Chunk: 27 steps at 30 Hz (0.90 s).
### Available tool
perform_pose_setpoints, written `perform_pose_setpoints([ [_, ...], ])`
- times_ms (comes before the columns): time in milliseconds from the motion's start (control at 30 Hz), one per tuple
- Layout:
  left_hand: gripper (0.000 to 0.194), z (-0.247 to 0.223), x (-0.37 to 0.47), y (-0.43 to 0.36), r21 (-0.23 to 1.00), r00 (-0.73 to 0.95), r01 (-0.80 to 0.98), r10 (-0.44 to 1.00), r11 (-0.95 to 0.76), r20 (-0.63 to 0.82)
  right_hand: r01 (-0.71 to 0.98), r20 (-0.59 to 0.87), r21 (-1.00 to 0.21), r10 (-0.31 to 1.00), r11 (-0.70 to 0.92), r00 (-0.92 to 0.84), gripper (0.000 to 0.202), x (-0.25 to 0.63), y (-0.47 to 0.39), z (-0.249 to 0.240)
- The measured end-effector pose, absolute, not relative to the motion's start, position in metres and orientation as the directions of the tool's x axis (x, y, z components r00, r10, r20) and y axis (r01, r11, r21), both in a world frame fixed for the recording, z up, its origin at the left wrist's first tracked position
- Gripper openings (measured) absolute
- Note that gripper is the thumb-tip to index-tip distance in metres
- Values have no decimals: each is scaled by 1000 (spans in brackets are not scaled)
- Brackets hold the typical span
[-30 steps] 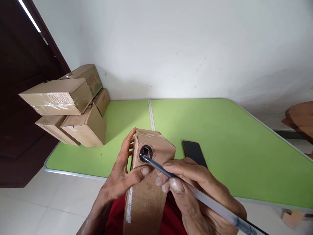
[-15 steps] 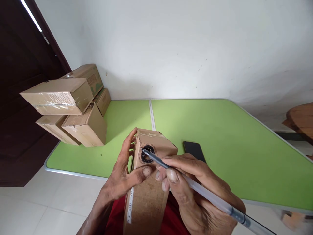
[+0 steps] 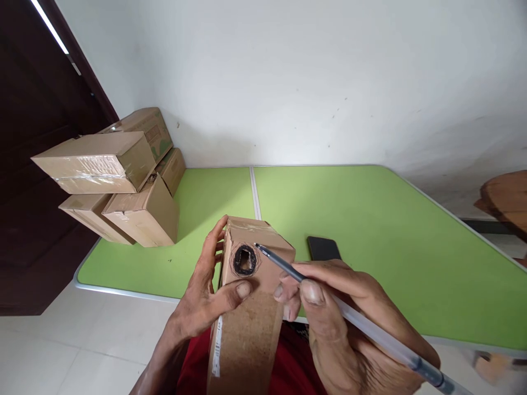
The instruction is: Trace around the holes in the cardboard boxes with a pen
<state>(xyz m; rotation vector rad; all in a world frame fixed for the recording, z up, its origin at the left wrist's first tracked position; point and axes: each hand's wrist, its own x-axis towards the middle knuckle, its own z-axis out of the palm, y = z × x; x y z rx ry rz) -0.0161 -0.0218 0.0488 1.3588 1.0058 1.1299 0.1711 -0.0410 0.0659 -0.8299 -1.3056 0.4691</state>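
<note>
A narrow cardboard box point(image 3: 251, 329) stands close to my body at the table's near edge, gripped by my left hand point(image 3: 209, 291). The left fingers reach round its far left side, and the thumb presses on the near face. A hole point(image 3: 245, 260) in that face has a thick black ring and thin scribbled loops about it. My right hand point(image 3: 349, 323) pinches a pen point(image 3: 300, 277) with a dark tip section and a clear barrel. The pen's tip is at the upper right of the ring; whether it touches the cardboard I cannot tell.
Several cardboard boxes point(image 3: 94, 162) are stacked at the left of the green table point(image 3: 313, 203). A dark phone point(image 3: 323, 248) lies beyond my right hand. Behind the table rises a white wall point(image 3: 280, 71), with a dark door point(image 3: 37, 164) at left and a brown wooden piece point(image 3: 504, 200) at right.
The pen and my right hand have moved right, taking the tip from the ring's left side to its upper right and uncovering the hole. My left hand keeps its hold on the box.
</note>
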Motion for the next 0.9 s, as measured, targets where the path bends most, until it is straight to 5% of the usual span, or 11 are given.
perform_pose_setpoints([
  [600, 104, 47, -17, -23, 999, 182, -29, 983, -28, 33, 55, 599, -800, 791, 597, 127, 18, 174, -55, 62],
  [733, 109, 53, -14, -28, 998, 58, -27, 997, 56, -54, 1, 673, -727, 713, 686, 194, 21, 177, -22, 80],
  [833, 120, 56, -16, -31, 989, -102, -112, 989, 98, -109, 247, 778, -625, 563, 740, 278, 18, 201, 31, 84],
  [900, 120, 56, -21, -31, 984, -193, -153, 974, 90, -119, 541, 789, -576, 590, 613, 171, 23, 223, 70, 74],
])
